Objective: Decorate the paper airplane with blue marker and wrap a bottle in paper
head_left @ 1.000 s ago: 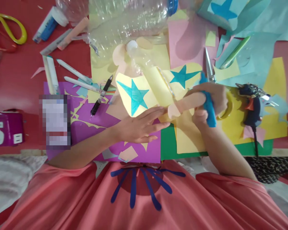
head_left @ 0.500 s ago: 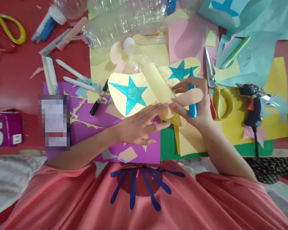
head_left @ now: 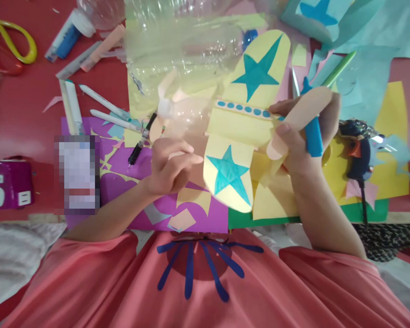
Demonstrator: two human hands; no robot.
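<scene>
A toy plane made from a small plastic bottle wrapped in yellow paper lies across the middle, its cap end to the left. Its two yellow wings carry blue stars, and a row of blue dots runs along the body. Peach paper blades stick out around the white cap. My right hand grips the tail end beside a peach paper tail strip, with a blue marker tucked in the same hand. Below the bottle's clear neck, my left hand is half curled, fingers apart, holding nothing.
Large clear bottles lie behind the plane. Scissors are partly hidden behind my right hand. A glue gun rests at right on yellow paper. Pens, a blurred phone and paper scraps cover the left side.
The plane has turned so its dotted side and both wings face me. My right hand has moved right and up with the tail and marker. My left hand has drawn back left and curled.
</scene>
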